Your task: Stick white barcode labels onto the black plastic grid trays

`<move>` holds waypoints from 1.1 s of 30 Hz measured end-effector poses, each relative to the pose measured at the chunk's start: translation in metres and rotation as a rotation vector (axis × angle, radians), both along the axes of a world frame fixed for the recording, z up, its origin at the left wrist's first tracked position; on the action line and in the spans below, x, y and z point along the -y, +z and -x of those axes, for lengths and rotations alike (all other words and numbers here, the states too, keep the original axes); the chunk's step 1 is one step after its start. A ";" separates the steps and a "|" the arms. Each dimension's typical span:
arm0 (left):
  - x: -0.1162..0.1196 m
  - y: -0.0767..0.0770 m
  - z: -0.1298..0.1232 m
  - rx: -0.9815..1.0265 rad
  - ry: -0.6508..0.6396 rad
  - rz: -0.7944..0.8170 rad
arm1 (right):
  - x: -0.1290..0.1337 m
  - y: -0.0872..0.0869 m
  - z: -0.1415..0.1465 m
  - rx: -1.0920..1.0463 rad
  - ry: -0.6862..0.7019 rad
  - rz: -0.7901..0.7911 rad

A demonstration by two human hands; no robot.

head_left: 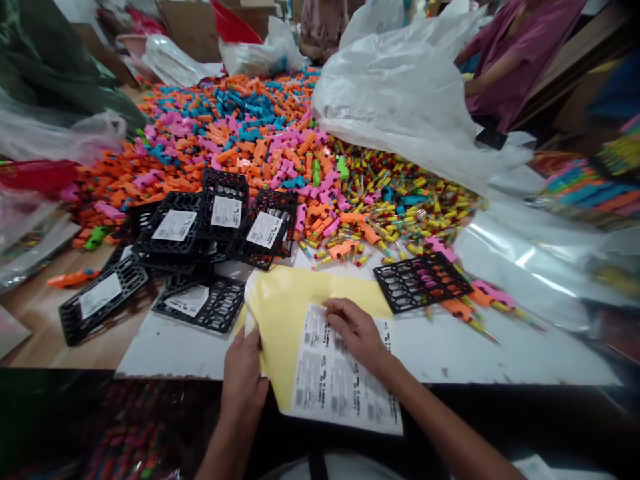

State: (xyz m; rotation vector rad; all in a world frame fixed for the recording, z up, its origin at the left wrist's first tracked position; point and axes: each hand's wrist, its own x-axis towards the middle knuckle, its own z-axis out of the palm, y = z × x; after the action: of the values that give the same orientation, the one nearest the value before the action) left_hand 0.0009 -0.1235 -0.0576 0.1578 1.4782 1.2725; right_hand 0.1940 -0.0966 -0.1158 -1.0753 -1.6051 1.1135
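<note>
My left hand [246, 370] grips the left edge of a yellow sticker sheet [285, 320], whose upper left corner curls over. White printed labels [333, 393] cover the sheet's lower right part. Over the top row of labels, my right hand [357, 330] bends its fingers with thumb and forefinger together at a label's edge; whether a label is lifted there I cannot tell. To the right lies a black lattice tray [423, 281] without a label. Left of the sheet, another black tray [220, 303] bears a white label.
Several labelled black trays [173, 230] are piled at the left. Behind them spreads a heap of orange, pink and blue plastic pieces [260, 133], beside yellow and red small tubes [400, 187]. A large clear plastic bag [395, 93] lies beyond. A person in a purple shirt [520, 53] is at the far right.
</note>
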 end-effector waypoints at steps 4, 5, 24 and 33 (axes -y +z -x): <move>-0.011 0.007 -0.017 0.108 -0.189 -0.001 | 0.000 0.006 -0.001 0.062 0.117 -0.124; -0.014 0.009 -0.018 0.091 -0.238 0.016 | 0.000 0.007 -0.001 0.072 0.128 -0.138; -0.020 0.006 -0.023 0.058 -0.205 -0.055 | -0.027 0.016 0.008 -0.059 0.002 -0.124; -0.013 0.004 -0.018 0.093 -0.196 -0.033 | -0.022 0.013 0.019 -0.144 -0.066 -0.212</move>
State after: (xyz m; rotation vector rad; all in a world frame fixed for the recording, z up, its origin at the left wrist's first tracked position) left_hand 0.0189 -0.1105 -0.0536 0.2552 1.3289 1.1311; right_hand 0.1746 -0.0746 -0.1032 -0.8827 -1.5238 0.9325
